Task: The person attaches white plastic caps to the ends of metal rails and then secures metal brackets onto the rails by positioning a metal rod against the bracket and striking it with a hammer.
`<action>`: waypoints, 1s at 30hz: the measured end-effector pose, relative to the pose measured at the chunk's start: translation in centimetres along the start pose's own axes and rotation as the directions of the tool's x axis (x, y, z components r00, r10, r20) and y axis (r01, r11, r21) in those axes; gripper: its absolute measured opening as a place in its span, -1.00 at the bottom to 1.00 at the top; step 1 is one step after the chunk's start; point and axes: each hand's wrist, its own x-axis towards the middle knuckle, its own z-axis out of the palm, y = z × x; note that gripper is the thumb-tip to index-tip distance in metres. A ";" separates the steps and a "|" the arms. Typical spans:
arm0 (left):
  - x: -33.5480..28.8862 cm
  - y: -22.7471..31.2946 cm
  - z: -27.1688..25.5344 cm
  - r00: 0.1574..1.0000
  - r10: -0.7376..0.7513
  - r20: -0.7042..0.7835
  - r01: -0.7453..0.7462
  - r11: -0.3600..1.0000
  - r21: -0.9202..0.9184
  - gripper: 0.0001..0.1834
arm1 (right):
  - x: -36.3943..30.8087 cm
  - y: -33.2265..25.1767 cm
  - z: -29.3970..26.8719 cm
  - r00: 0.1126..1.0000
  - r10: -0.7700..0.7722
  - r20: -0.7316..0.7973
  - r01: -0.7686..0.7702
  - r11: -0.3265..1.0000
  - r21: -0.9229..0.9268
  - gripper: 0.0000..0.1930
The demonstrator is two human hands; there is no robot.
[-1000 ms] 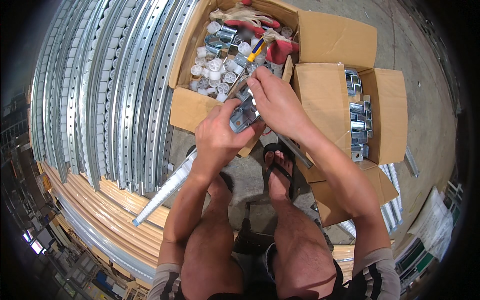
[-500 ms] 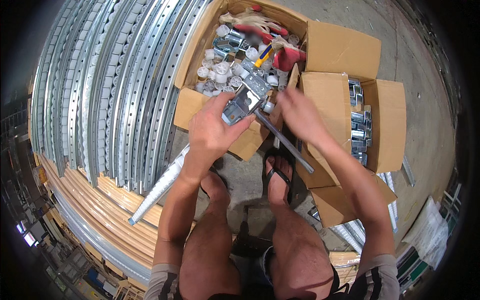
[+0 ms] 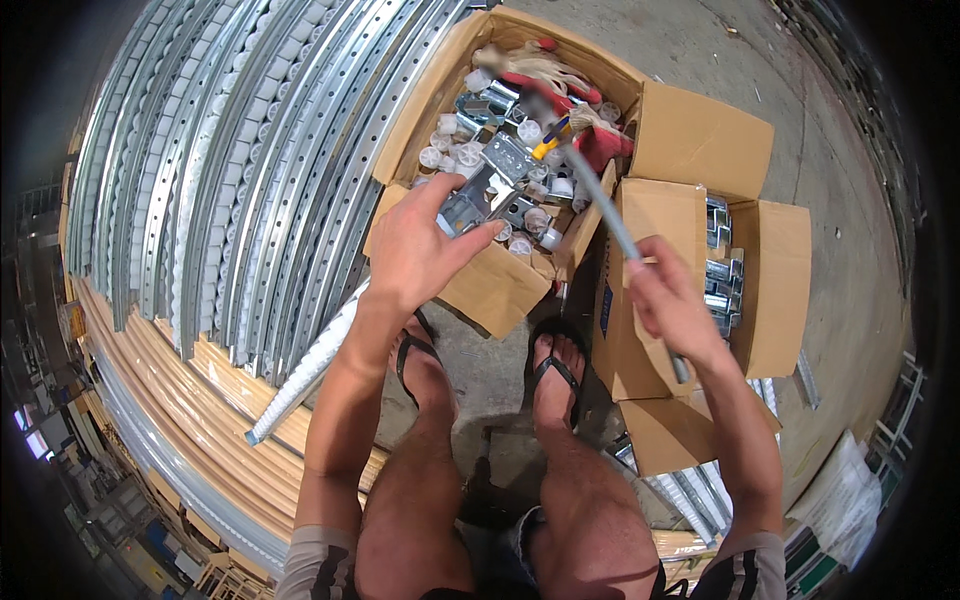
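Note:
My left hand (image 3: 420, 235) is closed around a shiny metal bracket (image 3: 465, 208) over the open parts box, thumb on its near side. A length of white roller track (image 3: 310, 375) slants up from the lower left and passes behind my left wrist; whether it joins the bracket is hidden. My right hand (image 3: 665, 290) grips a long grey metal rod (image 3: 605, 200), held at a slant with its far end over the box. That far end is blurred, so its shape cannot be told. A yellow-and-blue handle (image 3: 550, 140) shows beside it.
The cardboard box (image 3: 400, 150) holds white rollers (image 3: 468, 153), metal pieces and red-and-white gloves (image 3: 600, 145). On the right, another carton (image 3: 780, 290) contains metal brackets (image 3: 718, 270). Roller tracks (image 3: 260, 180) lie stacked at left, beside tan pipes (image 3: 190, 385).
My right hand, blurred near the bracket earlier, now grips the rod, which has swung up and right. The left hand keeps hold of the bracket. The whole view has shifted slightly.

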 end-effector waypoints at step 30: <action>-0.6 -0.3 0.2 0.999 0.018 0.027 -0.018 1.000 0.021 -0.34 | -1.8 -4.9 -2.5 0.992 -0.106 -0.061 0.096 0.983 -0.159 -0.72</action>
